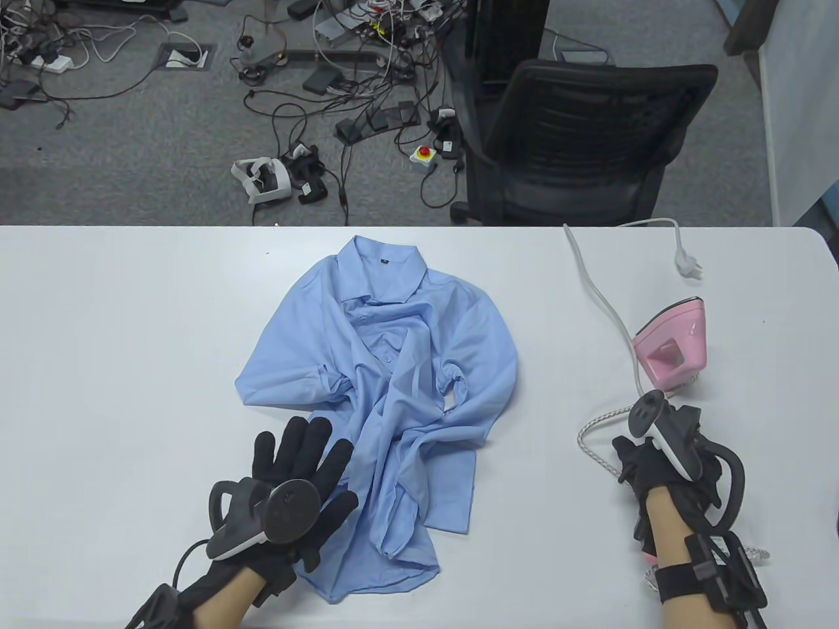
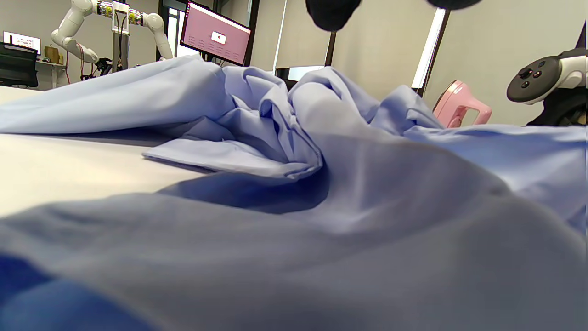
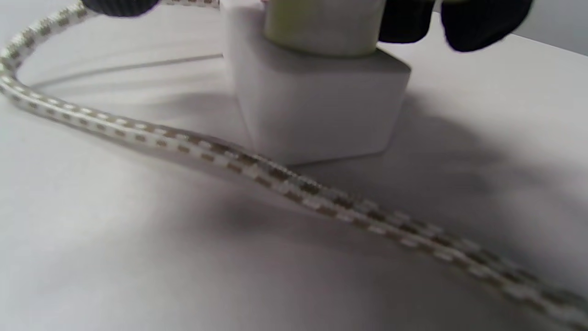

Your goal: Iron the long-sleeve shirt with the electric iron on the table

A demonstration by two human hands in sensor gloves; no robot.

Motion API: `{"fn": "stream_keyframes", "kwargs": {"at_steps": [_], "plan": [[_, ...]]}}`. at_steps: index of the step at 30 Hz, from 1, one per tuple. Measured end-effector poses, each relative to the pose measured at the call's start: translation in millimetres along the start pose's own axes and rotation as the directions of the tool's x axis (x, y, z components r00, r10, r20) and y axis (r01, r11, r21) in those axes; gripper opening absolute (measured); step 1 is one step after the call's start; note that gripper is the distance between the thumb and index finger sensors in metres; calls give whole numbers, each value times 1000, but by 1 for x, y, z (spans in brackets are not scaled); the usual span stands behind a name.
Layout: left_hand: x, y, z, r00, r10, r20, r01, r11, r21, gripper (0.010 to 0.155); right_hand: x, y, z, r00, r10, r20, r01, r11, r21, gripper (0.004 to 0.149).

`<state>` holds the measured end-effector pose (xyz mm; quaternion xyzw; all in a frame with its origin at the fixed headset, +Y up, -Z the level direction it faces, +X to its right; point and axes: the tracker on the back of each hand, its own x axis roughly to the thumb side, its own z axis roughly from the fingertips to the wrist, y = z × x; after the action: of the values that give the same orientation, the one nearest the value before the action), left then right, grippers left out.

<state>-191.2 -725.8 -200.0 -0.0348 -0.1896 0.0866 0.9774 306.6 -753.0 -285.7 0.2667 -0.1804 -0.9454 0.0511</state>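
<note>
Shirt crumpled mid-table, iron parked at 3 o'clock.
Left hand is lying flat, fingers spread wide, on the blue shirt hem; right hand is sitting by the braided cord, grip unclear; pink iron is standing just beyond.

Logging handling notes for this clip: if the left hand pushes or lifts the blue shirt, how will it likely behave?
The shirt lies crumpled in soft folds, so it is probably floppy and would sag if lifted. Pushed by the flat left hand resting on its lower edge, it would likely bunch up rather than slide whole. It looks thin, so probably light.
</note>
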Motion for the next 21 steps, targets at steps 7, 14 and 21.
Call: {"fn": "stream_keyframes", "kwargs": {"at_steps": [7,14,21], "plan": [[-1,-1,1,1000,1,-5,-1,1000,-12,69,5,-6,-9,997,-69,31,66,995,76,84],[-1,-2,-1,1000,13,-5,-13,1000,-18,69,5,-7,-11,994,-106,38,103,992,73,82],[-2,1,1,999,34,1,-34,999,-9,69,5,-8,-12,992,-123,28,120,990,67,81]]}}
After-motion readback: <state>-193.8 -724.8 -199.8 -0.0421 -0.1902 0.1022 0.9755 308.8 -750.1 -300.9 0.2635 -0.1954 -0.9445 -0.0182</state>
